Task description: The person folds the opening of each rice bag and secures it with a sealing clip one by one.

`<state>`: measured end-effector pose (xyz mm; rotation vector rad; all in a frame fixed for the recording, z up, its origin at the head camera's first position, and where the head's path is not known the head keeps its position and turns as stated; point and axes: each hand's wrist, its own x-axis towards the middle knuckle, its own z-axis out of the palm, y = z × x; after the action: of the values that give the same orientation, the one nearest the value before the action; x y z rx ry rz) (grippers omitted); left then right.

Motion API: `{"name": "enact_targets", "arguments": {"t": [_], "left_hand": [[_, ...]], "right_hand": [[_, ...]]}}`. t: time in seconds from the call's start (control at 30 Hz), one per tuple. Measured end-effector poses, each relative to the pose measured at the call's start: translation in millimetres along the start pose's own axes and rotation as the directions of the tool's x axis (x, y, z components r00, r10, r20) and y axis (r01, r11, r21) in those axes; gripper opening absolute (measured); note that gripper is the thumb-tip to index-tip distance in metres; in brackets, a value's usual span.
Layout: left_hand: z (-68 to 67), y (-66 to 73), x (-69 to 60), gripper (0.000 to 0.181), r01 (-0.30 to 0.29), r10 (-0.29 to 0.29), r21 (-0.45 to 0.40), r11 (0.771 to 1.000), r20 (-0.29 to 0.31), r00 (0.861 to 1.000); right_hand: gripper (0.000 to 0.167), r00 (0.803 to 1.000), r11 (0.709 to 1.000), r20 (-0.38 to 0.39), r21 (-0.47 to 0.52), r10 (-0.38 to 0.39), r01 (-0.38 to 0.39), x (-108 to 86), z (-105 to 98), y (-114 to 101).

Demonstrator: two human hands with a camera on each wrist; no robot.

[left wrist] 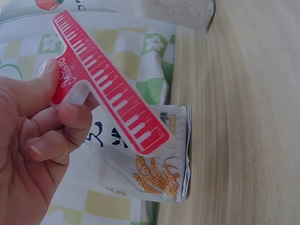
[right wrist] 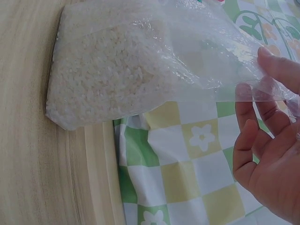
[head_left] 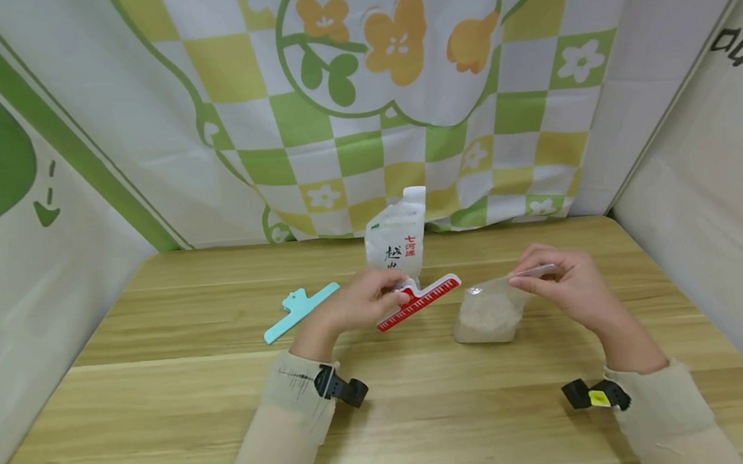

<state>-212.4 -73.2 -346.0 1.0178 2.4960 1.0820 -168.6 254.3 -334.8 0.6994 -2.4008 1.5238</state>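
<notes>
My left hand pinches the grip of a red and white bag clip printed with a piano-key pattern. In the left wrist view the clip is held between thumb and fingers, its long edge slanting. My right hand pinches the top of a clear plastic bag of rice, which stands on the table. The right wrist view shows white grains low in the bag and loose film drawn up to the thumb and fingers. The clip and the bag are apart.
Behind my left hand stands a white printed rice packet, its top folded to a narrow end. A light-blue bag clip lies on the wooden table to the left. A checked cloth hangs at the back edge.
</notes>
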Motion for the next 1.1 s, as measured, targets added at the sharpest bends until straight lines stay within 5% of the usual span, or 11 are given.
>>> {"name": "enact_targets", "arguments": {"t": [0.33,1.1], "left_hand": [[4.4,6.3,8.7,0.013,-0.094,0.095,0.073,0.993,-0.009,0.995],[7.7,14.4,20.8,0.01,-0.106,0.109,0.149,0.983,-0.008,0.994]], "right_hand": [[0.014,1.0,1.0,-0.006,0.005,-0.004,0.004,-1.4,-2,1],[0.016,0.999,0.999,0.01,0.003,-0.034,0.034,0.4,-1,2]]}}
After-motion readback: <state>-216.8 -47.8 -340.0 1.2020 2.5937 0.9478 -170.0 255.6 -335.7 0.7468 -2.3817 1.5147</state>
